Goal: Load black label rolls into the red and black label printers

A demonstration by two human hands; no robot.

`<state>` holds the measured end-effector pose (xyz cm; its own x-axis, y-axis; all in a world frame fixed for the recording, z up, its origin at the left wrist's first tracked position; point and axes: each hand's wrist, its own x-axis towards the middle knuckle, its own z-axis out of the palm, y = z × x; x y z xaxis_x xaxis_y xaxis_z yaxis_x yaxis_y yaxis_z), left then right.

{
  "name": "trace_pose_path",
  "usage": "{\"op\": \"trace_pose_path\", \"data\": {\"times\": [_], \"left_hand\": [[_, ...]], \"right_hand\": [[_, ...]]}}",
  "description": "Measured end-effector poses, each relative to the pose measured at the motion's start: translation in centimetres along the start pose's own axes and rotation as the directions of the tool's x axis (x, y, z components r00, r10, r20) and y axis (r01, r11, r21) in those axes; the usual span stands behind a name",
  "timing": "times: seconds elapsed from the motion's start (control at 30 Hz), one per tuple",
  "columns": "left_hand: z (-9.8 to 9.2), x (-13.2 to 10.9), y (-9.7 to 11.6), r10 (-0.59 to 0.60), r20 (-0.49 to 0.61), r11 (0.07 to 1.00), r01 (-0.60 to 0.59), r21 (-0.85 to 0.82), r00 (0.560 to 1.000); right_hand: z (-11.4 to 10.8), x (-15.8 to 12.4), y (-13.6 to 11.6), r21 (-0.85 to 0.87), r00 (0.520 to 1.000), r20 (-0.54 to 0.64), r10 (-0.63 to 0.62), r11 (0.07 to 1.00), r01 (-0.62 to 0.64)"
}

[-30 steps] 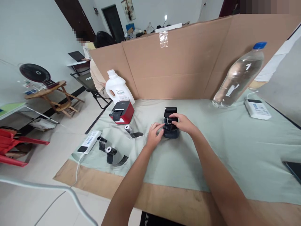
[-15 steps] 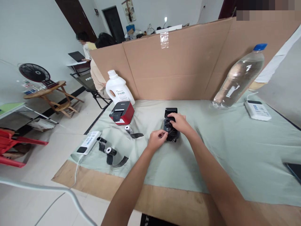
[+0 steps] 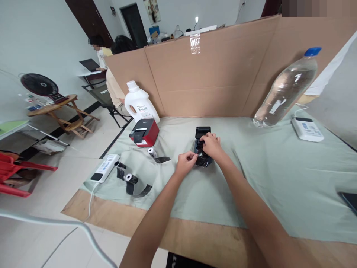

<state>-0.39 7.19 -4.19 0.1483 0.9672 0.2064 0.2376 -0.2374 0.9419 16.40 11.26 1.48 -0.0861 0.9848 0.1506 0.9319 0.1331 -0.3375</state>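
A small black device with its lid raised at the back stands on the pale green cloth, in front of the cardboard. My left hand is at its lower left edge, thumb and fingertips pinched together; what they hold, if anything, is too small to name. From the right, my right hand reaches over the device with curled fingers at its inside, and the fingertips are partly hidden. Dark glossy material shows at the device's front. To the left lie black-and-white paper rolls with dark strips unrolled.
A red and black printer and a white jug stand at the back left. White power banks lie at both sides. A large water bottle leans against the cardboard wall. A phone lies far right.
My right hand has shifted slightly left and curls further into the device. My left hand has moved a little up and left. The camera view has shifted slightly.
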Motion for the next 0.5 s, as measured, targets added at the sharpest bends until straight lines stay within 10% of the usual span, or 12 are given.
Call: {"op": "trace_pose_path", "data": {"times": [0.2,0.5], "left_hand": [[0.5,0.2,0.2,-0.079,0.012,0.991,0.08,-0.104,0.997],[0.6,-0.3,0.7,-0.12,0.072,0.984,0.128,-0.12,0.99]], "right_hand": [[0.5,0.9,0.4,0.264,0.934,-0.302,0.19,0.958,-0.109],[-0.3,1.8,3.3,0.551,0.989,-0.14,0.049,0.834,0.037]]}}
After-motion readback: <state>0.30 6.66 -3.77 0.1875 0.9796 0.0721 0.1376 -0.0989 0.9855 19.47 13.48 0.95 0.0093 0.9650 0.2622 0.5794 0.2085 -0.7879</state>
